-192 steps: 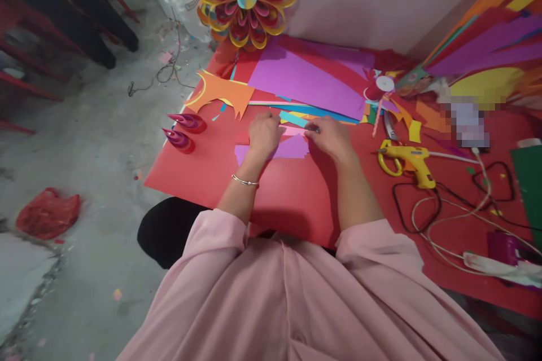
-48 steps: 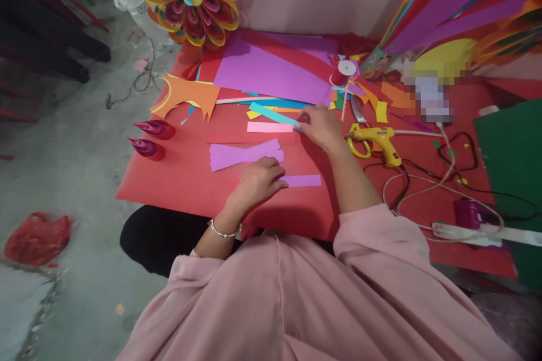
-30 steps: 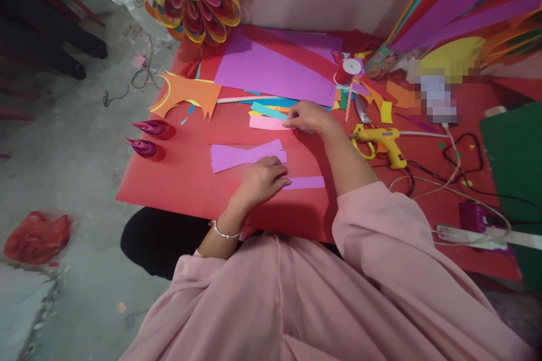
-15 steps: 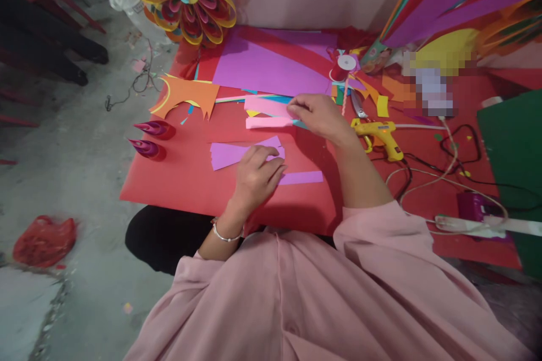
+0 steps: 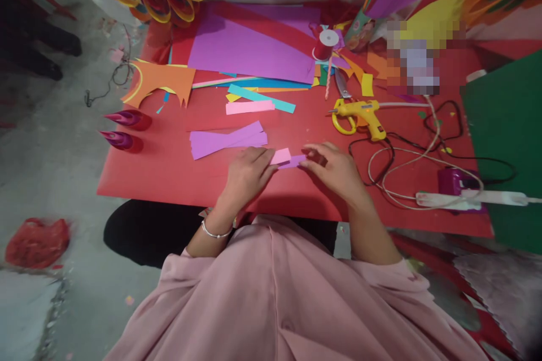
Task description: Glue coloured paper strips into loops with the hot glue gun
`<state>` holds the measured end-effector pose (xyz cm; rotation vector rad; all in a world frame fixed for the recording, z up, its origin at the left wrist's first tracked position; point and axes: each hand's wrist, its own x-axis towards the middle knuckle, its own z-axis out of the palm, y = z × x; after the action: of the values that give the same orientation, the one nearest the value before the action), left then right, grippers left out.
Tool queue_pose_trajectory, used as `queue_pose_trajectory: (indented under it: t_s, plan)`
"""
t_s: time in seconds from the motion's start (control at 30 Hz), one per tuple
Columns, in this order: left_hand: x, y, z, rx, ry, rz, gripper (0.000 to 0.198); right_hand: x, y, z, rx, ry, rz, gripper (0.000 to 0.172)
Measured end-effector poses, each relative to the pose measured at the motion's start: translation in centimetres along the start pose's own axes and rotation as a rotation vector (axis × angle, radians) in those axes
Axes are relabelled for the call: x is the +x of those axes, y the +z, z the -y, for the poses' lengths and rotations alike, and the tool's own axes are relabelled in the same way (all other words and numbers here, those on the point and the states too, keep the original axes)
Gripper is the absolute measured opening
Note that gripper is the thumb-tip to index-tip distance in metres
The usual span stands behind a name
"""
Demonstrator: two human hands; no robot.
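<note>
A pink paper strip point(image 5: 281, 156) lies over a purple paper strip point(image 5: 297, 162) near the table's front edge. My left hand point(image 5: 249, 176) pinches the left ends of both, which its fingers hide. At the purple strip's right end, my right hand point(image 5: 336, 174) has it between thumb and fingertips. Several loose purple strips point(image 5: 220, 142) lie fanned out just beyond my left hand. Farther back, another pink strip point(image 5: 248, 108) rests by a turquoise strip point(image 5: 262, 98).
To the right lie a yellow glue gun point(image 5: 364, 113), scissors point(image 5: 342, 124) and tangled cords by a white power strip point(image 5: 444, 199). Two rolled purple-red paper cones point(image 5: 127, 119) are at left. Purple sheets point(image 5: 254, 56) and a ribbon spool point(image 5: 325, 45) sit at the back.
My right hand has brought a pink strip from the back toward me, onto the purple strip. Both hands now hold these strips together. The view has shifted slightly.
</note>
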<state>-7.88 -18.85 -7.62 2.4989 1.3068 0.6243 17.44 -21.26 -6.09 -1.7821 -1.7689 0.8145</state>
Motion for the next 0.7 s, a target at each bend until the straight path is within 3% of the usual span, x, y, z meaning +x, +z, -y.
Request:
queue_pose_trajectory:
  t_s: [0.17, 0.3, 0.5, 0.7]
  plan:
    - [-0.7, 0.5, 0.6, 0.001, -0.010, -0.005, 0.037, -0.1, 0.1, -0.9, -0.141, 0.035, 0.040, 0.035]
    - [-1.2, 1.5, 1.0, -0.055, -0.027, -0.083, 0.038, 0.3, 0.7, -0.6, -0.144, 0.042, 0.073, 0.023]
    - [-1.7, 2.0, 1.7, -0.293, -0.249, -0.317, 0.042, 0.4, 0.8, -1.0, -0.058, 0.037, 0.041, 0.016]
    - [-1.9, 2.0, 2.2, -0.471, -0.451, -0.485, 0.043, 0.7, 0.6, -1.4, 0.085, 0.070, 0.114, 0.010]
